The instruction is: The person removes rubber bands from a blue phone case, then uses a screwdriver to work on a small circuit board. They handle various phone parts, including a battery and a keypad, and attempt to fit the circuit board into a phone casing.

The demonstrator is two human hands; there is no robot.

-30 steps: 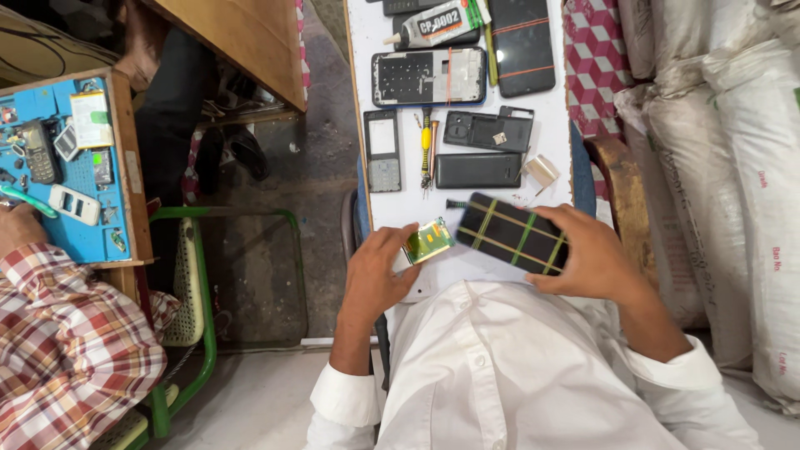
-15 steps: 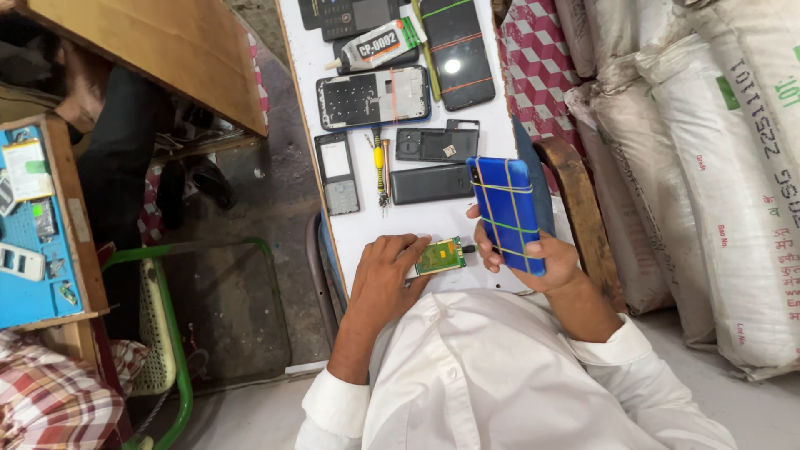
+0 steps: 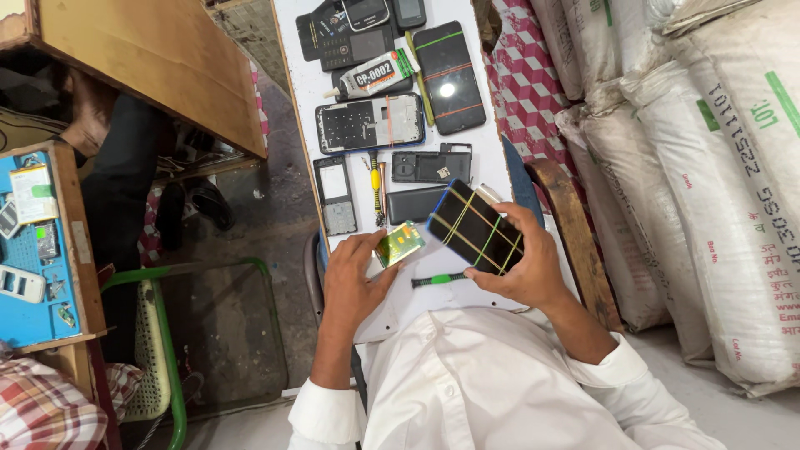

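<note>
I see my right hand [image 3: 525, 267] gripping a dark phone [image 3: 475, 227] bound with yellow and green rubber bands; the fingers [image 3: 510, 218] curl over its far edge while the thumb presses its near edge, and the phone is tilted, held just above the near end of the white tabletop [image 3: 300, 75]. My left hand [image 3: 354, 279] has its fingers closed on a small green-and-gold circuit board [image 3: 398, 244], pinched at its left end, so the board pokes out toward the phone and sits just beside its lower left corner. Between the two hands, at the near edge of the tabletop, a green-handled screwdriver [image 3: 439, 279] lies flat. Farther up the tabletop lie a yellow-handled tool [image 3: 376, 185], an opened phone frame [image 3: 369, 122], a black phone with a glossy screen [image 3: 450, 77] and a white glue tube [image 3: 375, 75], all well apart from my fingers.
</note>
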